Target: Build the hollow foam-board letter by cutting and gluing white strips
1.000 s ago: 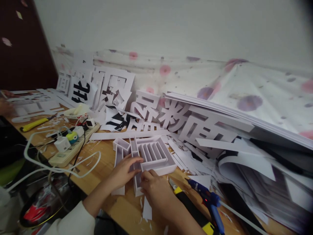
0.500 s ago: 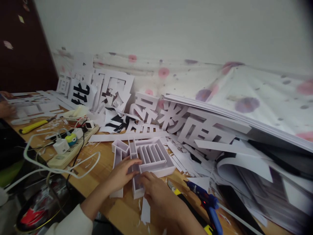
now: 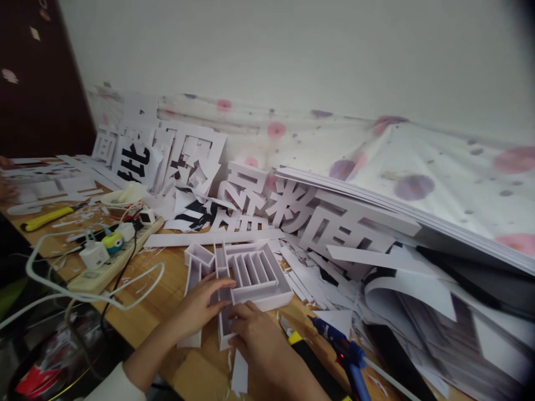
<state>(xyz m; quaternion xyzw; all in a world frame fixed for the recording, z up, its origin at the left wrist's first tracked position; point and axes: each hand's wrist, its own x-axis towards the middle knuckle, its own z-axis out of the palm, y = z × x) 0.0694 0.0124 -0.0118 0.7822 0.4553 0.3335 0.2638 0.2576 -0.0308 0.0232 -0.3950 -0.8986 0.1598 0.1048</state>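
A white foam-board letter with upright side walls [image 3: 261, 301] lies on the wooden table in front of me, its inside split into narrow slots. My left hand [image 3: 209, 301] grips one of its walls, with thumb and fingers bent around the near left part. Close beside it, my right hand [image 3: 257, 331] has curled fingers pinching the wall at the near end of the same letter. My right fingertips are partly hidden. Under the right hand a white strip [image 3: 239, 373] sticks out.
Right of my hands lie a yellow-black utility knife [image 3: 311, 356] and a blue glue gun [image 3: 340, 348] with a red light. A power strip [image 3: 94, 275] with cables is at left. Cut letters [image 3: 355, 223] and scraps fill the back. Another person's hand [image 3: 6, 189] shows at far left.
The whole view has shifted, so the table's things sit slightly further left and lower. Both hands stay on the foam-board letter with almost the same hold.
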